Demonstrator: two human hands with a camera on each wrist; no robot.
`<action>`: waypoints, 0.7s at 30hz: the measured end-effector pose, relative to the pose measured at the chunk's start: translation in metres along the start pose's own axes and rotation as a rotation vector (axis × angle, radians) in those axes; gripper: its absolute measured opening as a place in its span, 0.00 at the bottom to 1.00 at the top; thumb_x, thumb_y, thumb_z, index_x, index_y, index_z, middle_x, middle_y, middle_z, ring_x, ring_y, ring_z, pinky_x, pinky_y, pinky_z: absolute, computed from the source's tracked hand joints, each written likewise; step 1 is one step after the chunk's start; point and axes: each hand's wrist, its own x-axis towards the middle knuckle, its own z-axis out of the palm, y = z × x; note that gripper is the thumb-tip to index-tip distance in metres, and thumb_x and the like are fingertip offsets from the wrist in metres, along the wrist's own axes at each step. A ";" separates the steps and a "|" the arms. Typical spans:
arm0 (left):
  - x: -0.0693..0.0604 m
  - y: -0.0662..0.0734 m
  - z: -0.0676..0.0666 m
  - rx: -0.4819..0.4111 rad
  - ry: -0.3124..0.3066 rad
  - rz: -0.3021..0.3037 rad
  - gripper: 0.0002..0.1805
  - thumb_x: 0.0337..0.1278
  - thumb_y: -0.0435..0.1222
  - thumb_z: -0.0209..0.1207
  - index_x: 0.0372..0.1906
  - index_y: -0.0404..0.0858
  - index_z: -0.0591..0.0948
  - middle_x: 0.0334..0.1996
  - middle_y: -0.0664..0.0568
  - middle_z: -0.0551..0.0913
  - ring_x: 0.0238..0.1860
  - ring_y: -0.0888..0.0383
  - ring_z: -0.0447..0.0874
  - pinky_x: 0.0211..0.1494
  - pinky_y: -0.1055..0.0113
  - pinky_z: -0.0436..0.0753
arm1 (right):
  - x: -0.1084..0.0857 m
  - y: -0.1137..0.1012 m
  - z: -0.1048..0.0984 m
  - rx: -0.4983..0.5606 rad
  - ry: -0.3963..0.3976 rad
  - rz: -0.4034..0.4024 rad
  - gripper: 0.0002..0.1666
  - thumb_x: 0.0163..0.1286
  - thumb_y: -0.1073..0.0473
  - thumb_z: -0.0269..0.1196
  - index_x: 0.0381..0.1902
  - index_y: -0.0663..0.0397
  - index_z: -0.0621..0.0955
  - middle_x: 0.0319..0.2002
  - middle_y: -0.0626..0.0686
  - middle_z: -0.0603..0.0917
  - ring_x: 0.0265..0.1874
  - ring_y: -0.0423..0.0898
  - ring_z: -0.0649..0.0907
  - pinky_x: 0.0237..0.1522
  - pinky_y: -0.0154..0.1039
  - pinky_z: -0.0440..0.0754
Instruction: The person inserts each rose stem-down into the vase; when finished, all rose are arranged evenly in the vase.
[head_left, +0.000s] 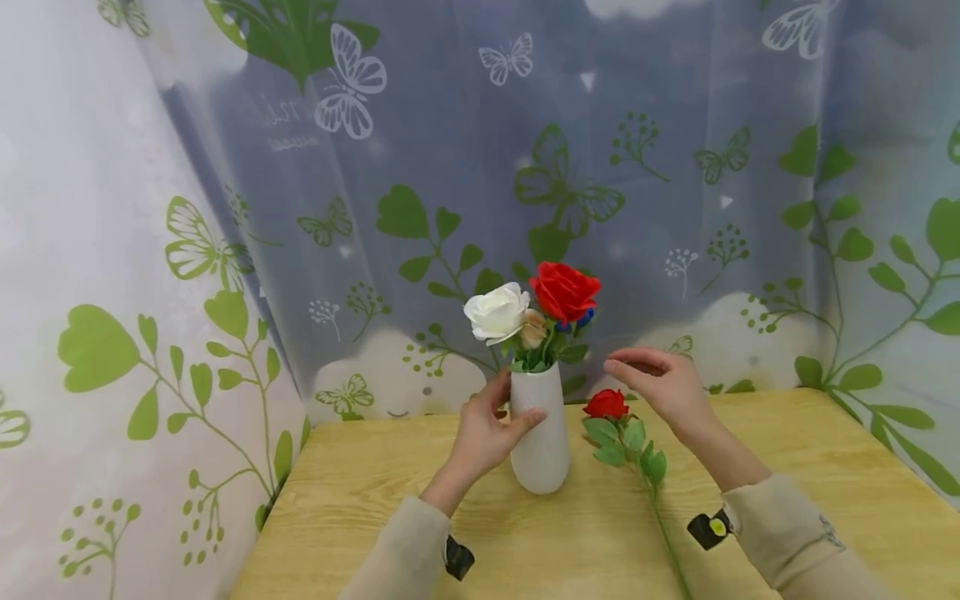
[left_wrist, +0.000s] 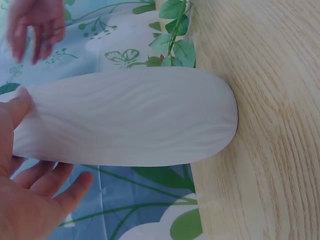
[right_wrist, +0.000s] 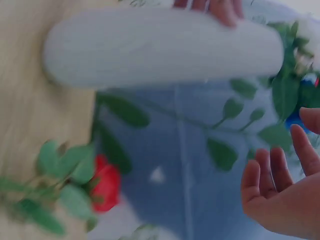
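A white vase [head_left: 542,437] with a wavy surface stands upright on the table. It holds a white rose [head_left: 497,313], a red rose [head_left: 564,292], a small beige flower [head_left: 533,329] and something blue half hidden behind. My left hand [head_left: 483,425] grips the vase's upper part, thumb at the front and fingers around the side; in the left wrist view the vase [left_wrist: 135,117] lies across the picture. To the right, my right hand [head_left: 667,387] hovers with loosely bent fingers and nothing in them. Below it a single red rose [head_left: 606,404] lies on the table, its leafy stem running toward me.
The light wood table [head_left: 360,492] reaches back to a blue-grey curtain [head_left: 450,125] printed with butterflies and leaves. Another pale printed sheet [head_left: 97,250] hangs at the left. Black bands are at both sleeves.
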 end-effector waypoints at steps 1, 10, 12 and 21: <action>0.001 0.001 0.000 0.006 0.009 0.005 0.39 0.64 0.44 0.74 0.76 0.41 0.73 0.62 0.43 0.86 0.58 0.47 0.89 0.53 0.45 0.89 | -0.001 0.006 -0.004 -0.005 -0.009 0.019 0.29 0.75 0.43 0.69 0.63 0.56 0.85 0.52 0.36 0.87 0.48 0.34 0.84 0.51 0.30 0.83; -0.002 0.000 0.005 -0.005 0.048 0.009 0.41 0.62 0.44 0.75 0.77 0.40 0.72 0.63 0.44 0.86 0.59 0.46 0.88 0.52 0.47 0.89 | -0.007 0.058 -0.024 0.117 -0.116 0.085 0.28 0.78 0.56 0.66 0.66 0.71 0.79 0.47 0.38 0.89 0.44 0.37 0.89 0.51 0.39 0.90; -0.002 0.000 0.004 -0.019 0.041 0.009 0.40 0.62 0.43 0.75 0.77 0.41 0.72 0.63 0.45 0.86 0.59 0.47 0.89 0.51 0.50 0.90 | -0.008 0.065 -0.026 0.166 -0.155 0.097 0.29 0.79 0.57 0.65 0.68 0.73 0.76 0.45 0.36 0.89 0.45 0.40 0.90 0.51 0.39 0.90; -0.001 0.000 0.004 -0.045 0.015 0.000 0.40 0.63 0.43 0.74 0.78 0.42 0.72 0.63 0.46 0.85 0.59 0.48 0.88 0.50 0.53 0.91 | -0.018 0.095 -0.030 0.225 -0.287 0.211 0.34 0.79 0.57 0.65 0.72 0.76 0.71 0.49 0.42 0.88 0.48 0.44 0.90 0.53 0.41 0.90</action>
